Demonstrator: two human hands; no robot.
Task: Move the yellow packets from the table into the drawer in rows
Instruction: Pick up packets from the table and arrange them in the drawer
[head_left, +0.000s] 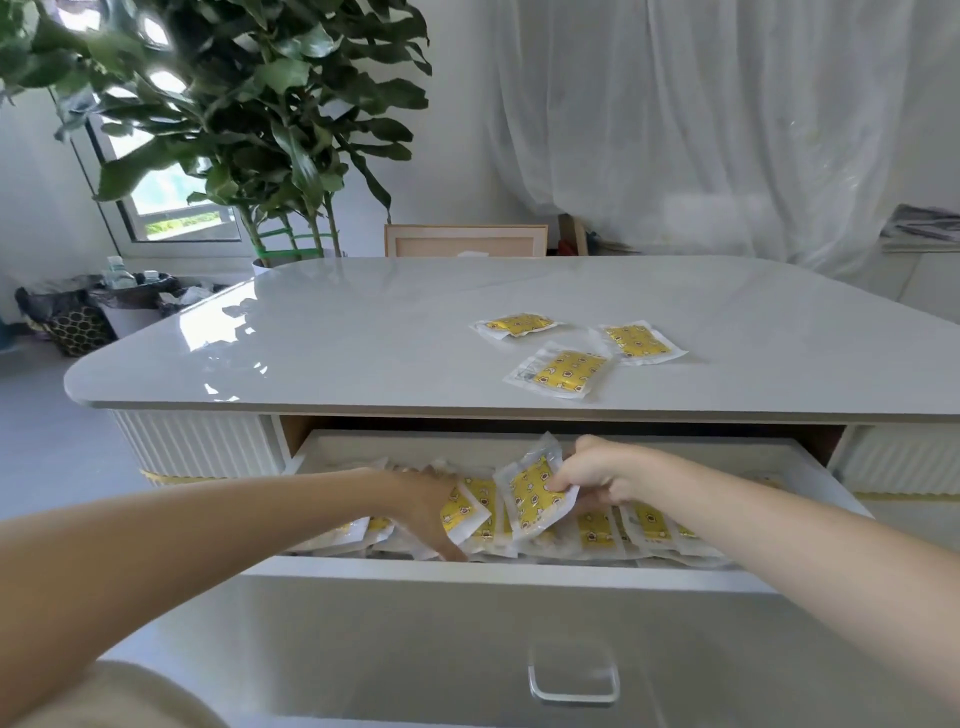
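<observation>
Three packets (571, 353) on glossy table (363, 322)

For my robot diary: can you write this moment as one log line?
right hand: holding packet over drawer | left hand: on drawer packets | table: three packets left

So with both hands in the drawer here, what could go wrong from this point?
1. The right hand holds one packet tilted above the overlapped packets in the drawer; setting it down may disturb the row.
2. The left hand rests among those packets and could drag some askew.
3. Three packets on the table could be overlooked.
</observation>
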